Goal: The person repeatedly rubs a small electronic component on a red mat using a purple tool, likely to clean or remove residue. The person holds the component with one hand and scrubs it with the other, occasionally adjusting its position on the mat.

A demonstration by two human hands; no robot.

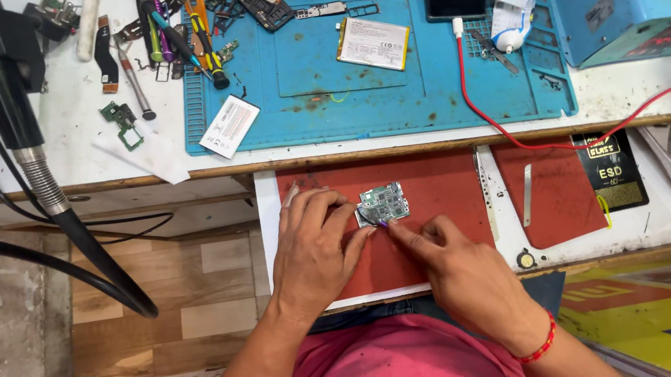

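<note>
Head view shows a small circuit board [383, 203] lying on a red mat [440, 192] near the counter [71, 145] front edge; the left hand [313, 247] pinches its left edge. Right hand [459, 272] presses a thin tool [378, 218] to its lower edge; bare mat lies open to the right.

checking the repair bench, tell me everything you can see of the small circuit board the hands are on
The circuit board is a small, roughly rectangular green board crowded with silvery metal shields and tiny components. It lies flat, slightly tilted, on the red mat of the pull-out shelf below the bench edge. The left hand pins its left edge with its fingertips. The right hand reaches its lower edge with the forefinger, seemingly pressing a thin tool there; the tool is too small to tell apart.
</note>
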